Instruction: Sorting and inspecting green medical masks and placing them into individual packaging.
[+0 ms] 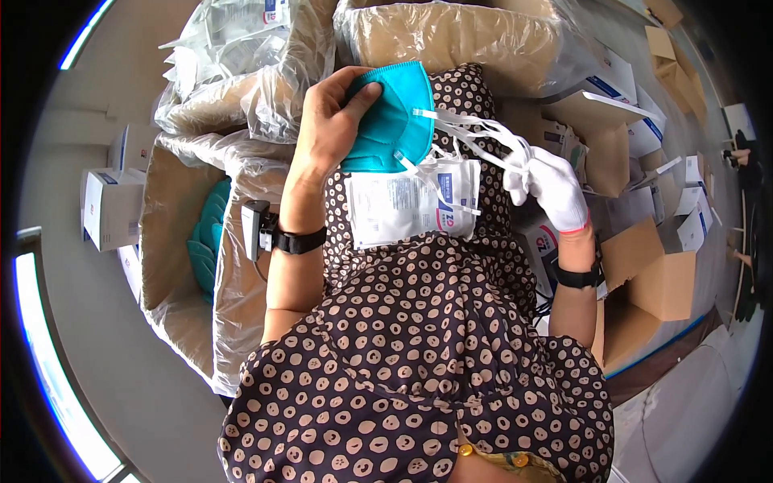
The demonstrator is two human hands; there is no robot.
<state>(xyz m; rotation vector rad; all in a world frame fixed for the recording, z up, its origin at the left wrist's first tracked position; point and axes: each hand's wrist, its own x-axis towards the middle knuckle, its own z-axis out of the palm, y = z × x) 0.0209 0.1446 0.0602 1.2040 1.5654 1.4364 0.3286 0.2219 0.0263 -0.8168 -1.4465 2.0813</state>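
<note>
A teal folded face mask is up in front of me. My left hand, bare, grips it at its left edge with the thumb on top. White ear straps run from the mask to the right. Their far ends are pinched in the fingers of my right hand, which wears a white glove with a red cuff edge. Beneath the mask, a white printed pouch lies on my lap, on dark patterned fabric; some strap ends hang across it.
A plastic-lined box at the left holds several teal masks. Another lined box at the far left contains white pouches. A wide lined carton stands ahead. Opened cartons and small white boxes crowd the right.
</note>
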